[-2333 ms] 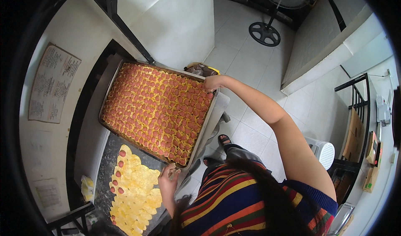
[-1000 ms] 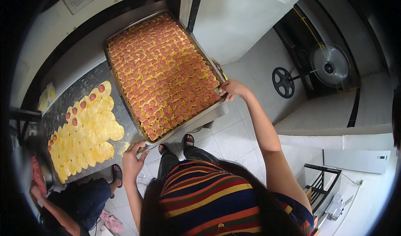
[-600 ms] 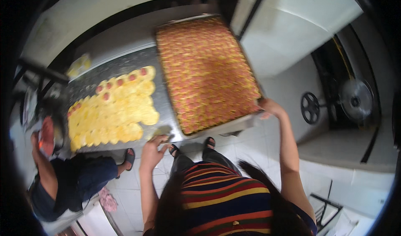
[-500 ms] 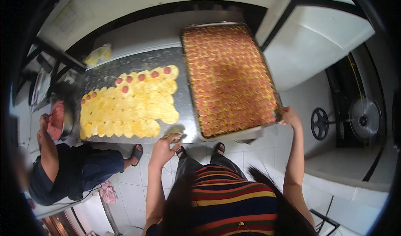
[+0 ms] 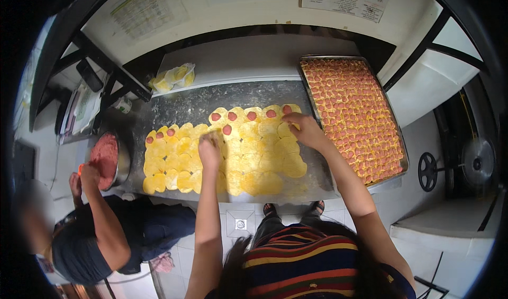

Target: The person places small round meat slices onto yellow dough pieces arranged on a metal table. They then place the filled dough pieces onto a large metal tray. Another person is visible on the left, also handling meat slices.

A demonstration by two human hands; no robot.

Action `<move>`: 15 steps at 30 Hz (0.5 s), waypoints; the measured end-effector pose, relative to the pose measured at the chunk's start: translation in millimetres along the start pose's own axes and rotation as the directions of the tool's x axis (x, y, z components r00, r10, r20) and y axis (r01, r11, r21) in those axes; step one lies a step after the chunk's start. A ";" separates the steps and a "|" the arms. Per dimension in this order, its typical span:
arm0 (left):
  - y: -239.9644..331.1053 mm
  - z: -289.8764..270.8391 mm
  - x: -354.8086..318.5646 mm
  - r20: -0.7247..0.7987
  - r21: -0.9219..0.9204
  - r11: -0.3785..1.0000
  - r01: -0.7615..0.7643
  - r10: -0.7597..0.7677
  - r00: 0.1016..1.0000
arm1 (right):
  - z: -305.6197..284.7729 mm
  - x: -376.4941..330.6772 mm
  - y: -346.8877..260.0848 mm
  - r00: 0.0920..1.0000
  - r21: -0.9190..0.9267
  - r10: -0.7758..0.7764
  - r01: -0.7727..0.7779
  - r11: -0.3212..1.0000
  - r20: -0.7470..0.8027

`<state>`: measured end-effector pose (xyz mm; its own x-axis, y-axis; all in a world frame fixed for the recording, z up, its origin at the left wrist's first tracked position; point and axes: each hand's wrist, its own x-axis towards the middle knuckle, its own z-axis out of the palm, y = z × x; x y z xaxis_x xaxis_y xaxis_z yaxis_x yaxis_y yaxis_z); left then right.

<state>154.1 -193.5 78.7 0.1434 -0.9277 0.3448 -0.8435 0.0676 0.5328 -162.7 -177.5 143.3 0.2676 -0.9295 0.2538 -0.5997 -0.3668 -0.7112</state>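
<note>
Overlapping thin yellow dough rounds lie in rows on the dark worktop, with small pink portions of ground meat on several at the far side. My left hand is over the middle of the rounds, its fingers curled and closed; what is in them, if anything, is hidden. At the far right end of the sheet, my right hand reaches with thumb and fingers apart, its fingertips beside the last meat portion. To its right sits a large metal tray full of meat-topped yellow dough pieces.
On the left, another person's hands are at a metal bowl of pink ground meat. A plastic bag of yellow rounds lies at the back. A black-framed rack stands left; a handwheel is at the right.
My right hand has let go of the tray's near corner and moved to the dough rounds. My left hand has gone from the worktop's front edge onto the rounds. The view has shifted.
</note>
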 end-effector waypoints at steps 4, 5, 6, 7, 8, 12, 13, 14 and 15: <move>-134.8 56.2 86.3 0.013 0.187 0.975 -0.120 0.120 0.993 | 7.1 -35.5 -19.5 1.000 -0.019 -0.015 0.015 1.000 0.004; -148.4 67.5 99.4 0.163 0.193 0.961 -0.198 0.167 0.972 | 5.0 -55.8 -12.2 1.000 -0.020 0.022 -0.023 1.000 -0.007; -195.4 64.9 110.0 0.164 0.107 0.963 -0.247 0.228 0.960 | 7.3 -67.4 -12.0 1.000 -0.003 0.028 -0.028 1.000 -0.003; -152.9 80.6 114.4 0.245 0.050 0.933 -0.356 0.334 0.910 | -1.8 -99.7 -1.4 0.986 -0.037 0.160 -0.162 0.986 -0.054; -140.0 78.5 116.9 0.276 0.034 0.932 -0.362 0.339 0.899 | -3.7 -121.1 -2.7 0.966 -0.038 0.246 -0.250 0.968 -0.086; -142.4 75.7 136.2 0.366 0.104 0.989 -0.106 0.061 0.929 | -13.4 -174.2 -3.7 0.845 0.071 0.525 -0.520 0.851 -0.105; -122.6 64.9 132.4 0.386 0.097 0.994 -0.042 0.001 0.923 | -6.9 -190.0 -6.6 0.816 0.143 0.548 -0.530 0.836 -0.183; -120.4 63.0 134.6 0.387 0.115 0.993 -0.028 -0.019 0.922 | -2.2 -196.5 -8.8 0.799 0.210 0.554 -0.515 0.831 -0.235; -117.4 61.4 135.0 0.386 0.135 0.991 -0.010 -0.044 0.921 | 1.5 -201.0 -10.1 0.780 0.273 0.559 -0.493 0.826 -0.282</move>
<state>240.7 -349.3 15.3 -0.0308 -0.9995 -0.0039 -0.9071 0.0263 0.4201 -209.4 13.1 98.5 -0.3388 -0.9407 -0.0149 -0.4210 0.1658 -0.8918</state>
